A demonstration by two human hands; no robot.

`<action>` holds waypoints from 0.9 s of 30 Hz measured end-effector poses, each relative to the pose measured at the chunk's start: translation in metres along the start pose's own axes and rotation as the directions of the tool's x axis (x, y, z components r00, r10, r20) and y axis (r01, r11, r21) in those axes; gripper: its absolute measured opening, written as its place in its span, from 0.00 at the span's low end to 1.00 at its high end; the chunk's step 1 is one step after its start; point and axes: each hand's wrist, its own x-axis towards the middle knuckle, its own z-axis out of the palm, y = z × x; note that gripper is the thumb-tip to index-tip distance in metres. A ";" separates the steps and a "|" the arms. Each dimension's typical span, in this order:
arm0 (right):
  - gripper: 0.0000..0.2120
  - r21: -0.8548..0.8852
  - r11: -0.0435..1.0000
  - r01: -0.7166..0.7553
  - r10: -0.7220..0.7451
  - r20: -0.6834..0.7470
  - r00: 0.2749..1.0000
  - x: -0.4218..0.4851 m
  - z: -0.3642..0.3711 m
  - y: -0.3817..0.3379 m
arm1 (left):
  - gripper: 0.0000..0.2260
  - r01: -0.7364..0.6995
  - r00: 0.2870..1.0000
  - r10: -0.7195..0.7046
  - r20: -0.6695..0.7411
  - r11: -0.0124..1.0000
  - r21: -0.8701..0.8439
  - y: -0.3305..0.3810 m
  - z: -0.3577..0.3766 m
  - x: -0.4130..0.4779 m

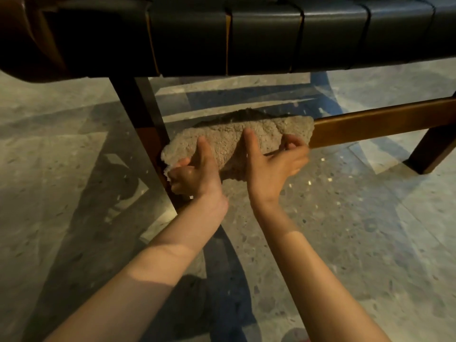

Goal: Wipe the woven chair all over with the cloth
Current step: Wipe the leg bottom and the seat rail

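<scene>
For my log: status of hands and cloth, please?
Both grip the cloth: left hand, right hand. It covers wooden rail under woven seat. Nothing blocks.

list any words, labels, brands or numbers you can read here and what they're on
None. No word, label, brand or number shows on the cloth, the woven chair, its wooden rail or the floor.

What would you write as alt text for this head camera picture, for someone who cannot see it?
A person's left hand and right hand grip a fuzzy beige cloth against the chair's low wooden rail, under its black woven seat. The floor is speckled stone.
</scene>
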 end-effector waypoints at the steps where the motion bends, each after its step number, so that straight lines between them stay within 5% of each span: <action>1: 0.34 0.048 0.998 -0.028 0.028 -0.001 1.000 -0.001 0.001 -0.001 | 0.24 0.055 0.999 -0.054 0.005 0.997 -0.057 0.001 0.000 0.003; 5: 0.43 0.171 0.969 -0.179 0.177 0.028 0.984 -0.005 0.004 -0.001 | 0.29 0.187 0.982 -0.169 0.085 0.935 -0.300 0.002 -0.004 0.006; 10: 0.44 0.258 0.923 -0.286 0.274 0.082 0.958 -0.010 0.011 0.003 | 0.24 0.067 0.998 -0.062 0.025 0.913 -0.403 -0.008 -0.003 0.003; 18: 0.38 0.300 0.929 -0.217 0.203 0.078 0.976 -0.002 0.010 0.014 | 0.30 -0.049 0.999 0.041 -0.034 0.965 -0.259 -0.026 0.009 0.008; 27: 0.33 0.291 0.946 -0.145 0.157 -0.019 0.987 0.072 -0.041 0.024 | 0.38 -0.023 0.993 0.028 0.116 0.999 -0.043 -0.041 0.080 -0.045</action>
